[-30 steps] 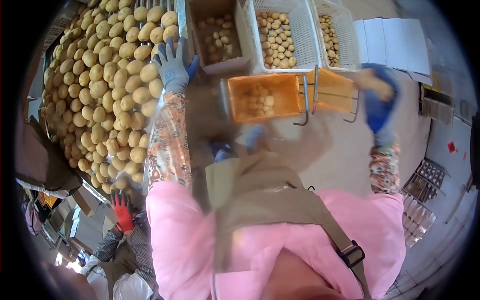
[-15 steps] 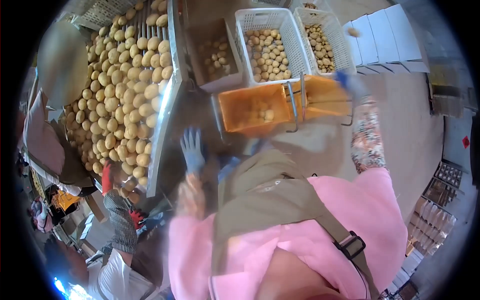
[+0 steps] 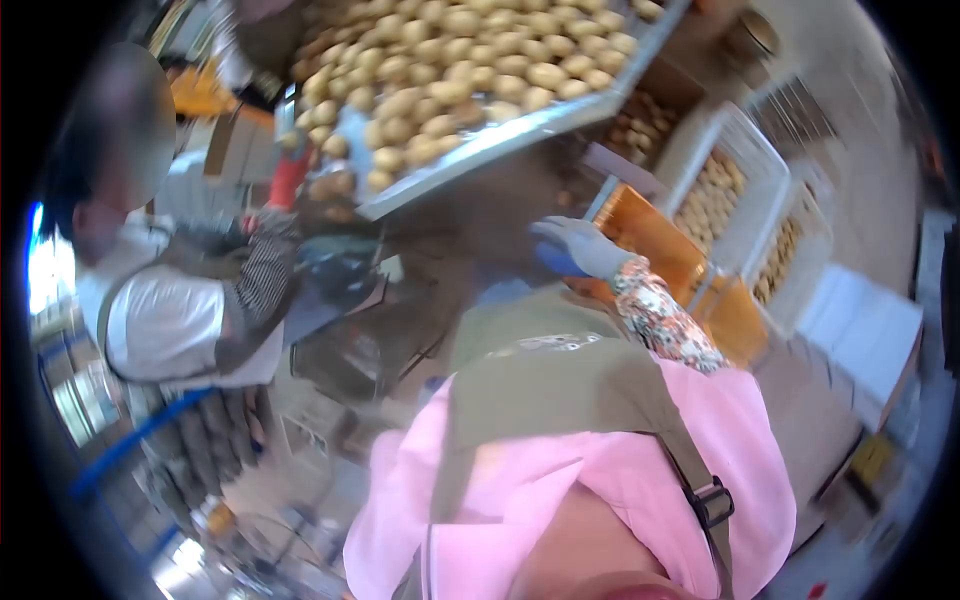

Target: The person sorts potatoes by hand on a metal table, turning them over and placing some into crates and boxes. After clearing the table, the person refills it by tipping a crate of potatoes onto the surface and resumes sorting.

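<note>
My right hand (image 3: 580, 248), in a grey-and-blue glove, hangs in front of the apron beside the orange crate (image 3: 650, 240). Its fingers are loosely bent and apart, a little blurred, and no object shows in them. My left arm, in a pink sleeve (image 3: 400, 480), hangs down at my side; the left hand does not show clearly. Beyond my right hand is a sloping metal table (image 3: 520, 130) with a raised edge, covered with many potatoes (image 3: 450, 75). A second orange crate (image 3: 730, 315) stands by the first.
White plastic baskets (image 3: 765, 150) of potatoes and a brown carton (image 3: 665, 85) stand behind the crates. White boxes (image 3: 850, 320) are at the right. On the left a co-worker (image 3: 170, 310) reaches with a red glove (image 3: 290, 180) to the table's lower end.
My view has swung left, so the table and crates appear farther right. My right hand has come back from the baskets to near my front. My left hand, earlier spread open, has dropped from sight.
</note>
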The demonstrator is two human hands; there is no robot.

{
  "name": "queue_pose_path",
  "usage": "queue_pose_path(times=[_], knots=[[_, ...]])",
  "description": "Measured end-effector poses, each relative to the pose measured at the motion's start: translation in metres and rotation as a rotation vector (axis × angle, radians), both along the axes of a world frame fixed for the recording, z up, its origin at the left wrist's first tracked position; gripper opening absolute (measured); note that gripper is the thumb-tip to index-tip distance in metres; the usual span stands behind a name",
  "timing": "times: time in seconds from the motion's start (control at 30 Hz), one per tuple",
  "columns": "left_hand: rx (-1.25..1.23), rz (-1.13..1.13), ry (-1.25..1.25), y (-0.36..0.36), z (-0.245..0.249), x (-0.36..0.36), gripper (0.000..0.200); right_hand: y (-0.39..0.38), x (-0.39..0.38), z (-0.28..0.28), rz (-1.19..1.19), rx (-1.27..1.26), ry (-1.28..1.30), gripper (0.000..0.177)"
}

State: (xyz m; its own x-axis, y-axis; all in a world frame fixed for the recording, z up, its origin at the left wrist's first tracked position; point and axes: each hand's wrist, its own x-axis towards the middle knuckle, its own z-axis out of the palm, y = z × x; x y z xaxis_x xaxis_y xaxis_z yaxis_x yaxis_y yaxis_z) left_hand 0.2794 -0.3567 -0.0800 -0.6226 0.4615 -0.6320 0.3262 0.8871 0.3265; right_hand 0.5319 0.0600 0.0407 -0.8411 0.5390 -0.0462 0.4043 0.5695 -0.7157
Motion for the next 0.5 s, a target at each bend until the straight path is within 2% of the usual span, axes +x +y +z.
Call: queue_pose_path(times=[0.03, 0.17, 0.33, 0.37, 0.4, 0.47, 0.5], knots=[[0.020, 0.070, -0.028, -0.001, -0.002, -0.003, 0.040, 0.000, -0.011, 0.021, -0.004, -0.027, -0.046, 0.039], [0.099, 0.278, -0.106, 0.004, -0.016, -0.027, 0.036, 0.003, -0.037, 0.004, -0.058, -0.264, -0.120, 0.045], [0.282, 0.411, -0.105, 0.005, -0.033, -0.084, 0.032, 0.003, -0.084, -0.004, -0.071, -0.228, -0.255, 0.044], [0.323, 0.410, -0.097, 0.008, -0.036, -0.100, 0.031, 0.002, -0.095, -0.002, -0.084, -0.179, -0.299, 0.043], [0.315, 0.391, -0.100, 0.024, -0.018, -0.117, 0.031, 0.000, -0.105, -0.014, -0.100, -0.055, -0.225, 0.042], [0.258, 0.212, 0.013, 0.088, 0.040, -0.143, 0.027, 0.002, -0.137, -0.001, -0.150, -0.063, -0.188, 0.041], [0.243, 0.117, 0.037, 0.105, 0.028, -0.162, 0.027, 0.008, -0.150, 0.009, -0.178, -0.061, -0.148, 0.040]])
